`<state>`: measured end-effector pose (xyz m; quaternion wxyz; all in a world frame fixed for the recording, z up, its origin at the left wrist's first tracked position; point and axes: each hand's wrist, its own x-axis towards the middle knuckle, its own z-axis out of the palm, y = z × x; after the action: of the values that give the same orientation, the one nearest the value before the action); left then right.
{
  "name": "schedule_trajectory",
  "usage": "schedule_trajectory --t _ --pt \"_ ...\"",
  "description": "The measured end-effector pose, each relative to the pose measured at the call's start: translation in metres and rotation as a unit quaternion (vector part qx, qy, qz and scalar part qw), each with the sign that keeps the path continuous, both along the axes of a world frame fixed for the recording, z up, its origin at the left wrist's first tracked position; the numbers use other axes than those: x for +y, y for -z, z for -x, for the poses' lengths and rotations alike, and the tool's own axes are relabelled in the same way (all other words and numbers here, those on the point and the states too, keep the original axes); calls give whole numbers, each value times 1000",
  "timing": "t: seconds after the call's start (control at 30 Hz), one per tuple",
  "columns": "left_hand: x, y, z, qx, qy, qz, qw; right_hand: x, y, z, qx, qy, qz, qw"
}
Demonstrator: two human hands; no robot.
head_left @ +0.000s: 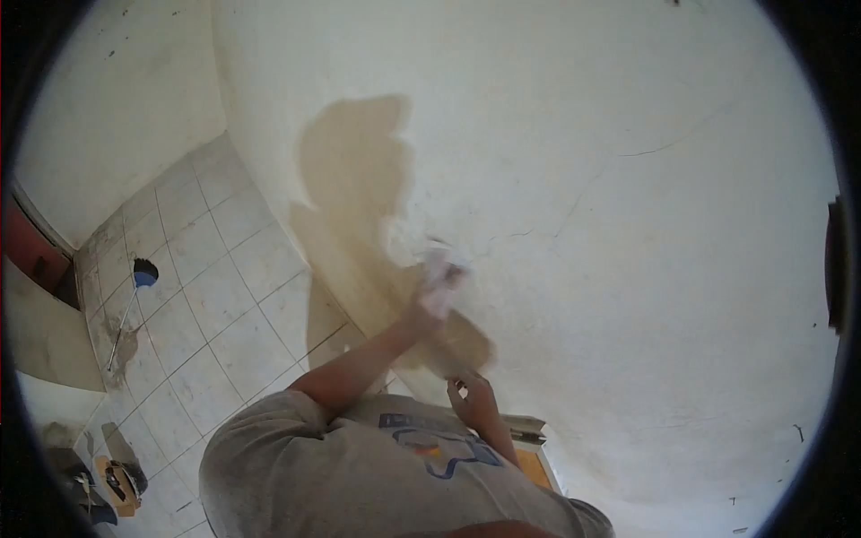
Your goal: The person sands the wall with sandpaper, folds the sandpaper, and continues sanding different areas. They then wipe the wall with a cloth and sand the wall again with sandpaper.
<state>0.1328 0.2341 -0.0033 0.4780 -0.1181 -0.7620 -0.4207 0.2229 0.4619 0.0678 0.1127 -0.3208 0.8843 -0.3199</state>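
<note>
My left hand [439, 285] is raised against the white wall [628, 269], smeared by motion and whitish. It is beside a small pale patch with a dark mark, near a thin crack. What it holds, if anything, is too blurred to make out. Lower down, in front of my shirt [359, 475], is my right hand [473, 401], its fingers curled round. A blurred greyish-brown shape lies just beyond its fingertips, and I cannot make out whether it is a held object or shadow.
Tiled floor [211, 305] extends along the left. A blue-headed brush [144, 273] with a long handle lies there. Footwear-like items [118, 484] are at the lower left. A reddish door [31, 247] shows at the far left, and a wooden item [535, 466] beside my right forearm.
</note>
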Motion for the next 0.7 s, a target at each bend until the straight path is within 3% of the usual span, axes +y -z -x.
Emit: schedule_trajectory --t 0.03,0.07,0.1,0.13,0.2,0.27,0.37,0.47,0.5,0.6,0.67,0.7 --pt "-19 33 14 -23 -137 23 990 5 1 -2 18 -4 0 1000" --pt "-38 6 11 -59 -108 -216 969 12 6 -3 18 -14 10 1000" --pt "-61 -53 5 -92 -68 -441 890 22 15 -4 18 -22 20 999" --pt "-83 -100 5 -123 -21 -641 758 29 18 -4 16 -29 28 999" --pt "-121 -141 21 -77 -37 -552 829 42 10 -9 26 -31 27 999" --pt "-165 -131 70 -13 -80 -413 907 60 28 -8 -17 17 73 997" --pt "-90 -218 56 24 -140 -251 957 76 43 0 -18 52 34 998" --pt "14 -213 25 145 -19 59 987 71 38 12 20 0 63 998" --pt "43 -200 8 143 28 129 981 68 35 15 37 -34 69 996" --pt "74 -145 -16 34 67 183 980 63 25 19 60 -90 79 991" --pt "47 -71 -3 -24 94 203 974 58 20 21 45 -79 83 992" --pt "12 2 5 -67 89 80 991 58 21 18 17 -57 72 996"
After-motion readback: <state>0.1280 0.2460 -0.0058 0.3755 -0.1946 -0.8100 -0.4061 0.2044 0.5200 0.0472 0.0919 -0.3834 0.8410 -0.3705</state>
